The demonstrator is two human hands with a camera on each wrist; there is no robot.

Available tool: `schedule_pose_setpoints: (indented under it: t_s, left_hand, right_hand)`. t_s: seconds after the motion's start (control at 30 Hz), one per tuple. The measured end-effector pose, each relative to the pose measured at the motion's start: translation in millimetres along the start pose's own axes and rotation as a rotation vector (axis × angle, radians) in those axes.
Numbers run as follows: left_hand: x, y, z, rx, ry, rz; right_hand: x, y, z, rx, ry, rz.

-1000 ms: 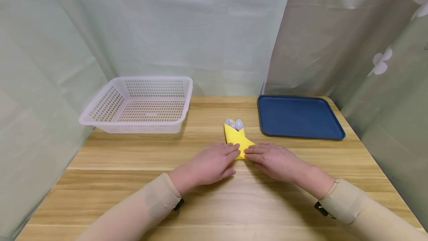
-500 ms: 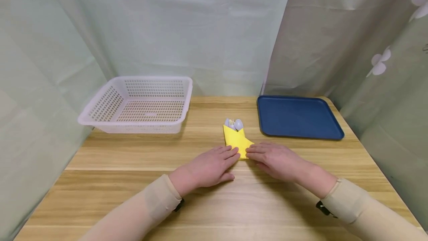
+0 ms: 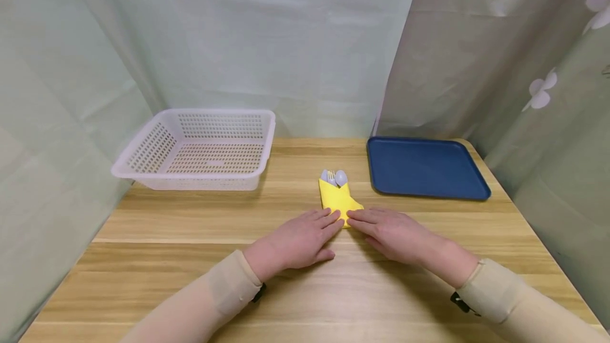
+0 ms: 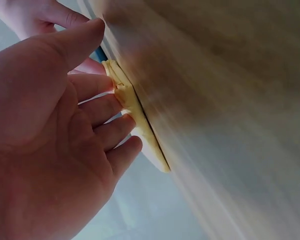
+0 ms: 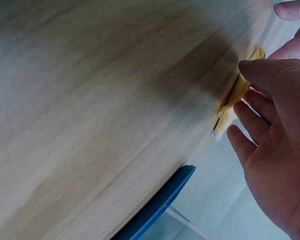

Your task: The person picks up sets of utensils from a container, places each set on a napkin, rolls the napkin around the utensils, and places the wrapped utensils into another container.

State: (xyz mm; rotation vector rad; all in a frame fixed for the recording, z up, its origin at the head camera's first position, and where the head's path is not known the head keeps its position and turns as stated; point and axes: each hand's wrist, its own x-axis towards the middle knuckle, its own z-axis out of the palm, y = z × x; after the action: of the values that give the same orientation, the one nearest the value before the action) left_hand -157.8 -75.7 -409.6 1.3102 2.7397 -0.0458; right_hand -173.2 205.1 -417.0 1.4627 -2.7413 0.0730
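A folded yellow napkin (image 3: 337,198) lies on the table in the head view. Out of its far end stick the tips of a knife (image 3: 324,175), a fork (image 3: 331,176) and a spoon (image 3: 340,178), pale in colour; their lower parts are hidden inside. My left hand (image 3: 301,240) presses the napkin's near left part with nearly straight fingertips, thumb apart. From the other side, my right hand (image 3: 393,233) rests its extended fingertips on the near right part. Both wrist views show the napkin's thin edge under the fingers.
At the back left stands a white perforated basket (image 3: 209,175). A dark blue tray (image 3: 426,168) lies at the back right of the wooden table (image 3: 333,300). Pale curtains (image 3: 267,57) hang behind and on both sides.
My left hand has slid slightly back toward the near edge of the napkin. My right fingertips have shifted a little on its right part. The cutlery stays tucked in.
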Motion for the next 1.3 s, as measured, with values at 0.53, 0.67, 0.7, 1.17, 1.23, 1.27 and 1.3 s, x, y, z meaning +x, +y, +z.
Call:
schedule_pose_setpoints:
  t_s: [0.53,0.67,0.7,1.17,1.23,1.27,1.3]
  left_hand:
    - [-1.4,0.6,0.6,-0.034,-0.056,-0.040]
    - [-1.1,1.5,1.2,0.004,-0.055,-0.043]
    - [-1.2,1.6,1.2,0.012,-0.054,-0.044]
    - [1.6,5.3,2.9,0.102,-0.051,-0.042]
    - [1.7,6.4,3.6,0.100,-0.056,-0.043]
    - [1.8,6.8,4.0,0.097,-0.059,-0.044]
    - [1.9,7.3,4.4,0.093,-0.061,-0.045]
  right_hand:
    - [-3.7,4.9,-1.7,0.009,0.014,-0.006]
    - [-3.6,10.6,-7.9,-0.003,0.030,0.026]
    - [-3.4,11.6,-9.4,-0.013,0.041,0.038]
    - [8.8,-7.9,-6.8,-0.066,0.035,0.006]
    - [8.3,-9.4,-3.7,-0.069,0.029,0.006]
    - [7.7,-10.0,-2.3,-0.072,0.027,0.009]
    - [6.9,-10.6,-1.3,-0.071,0.026,0.012]
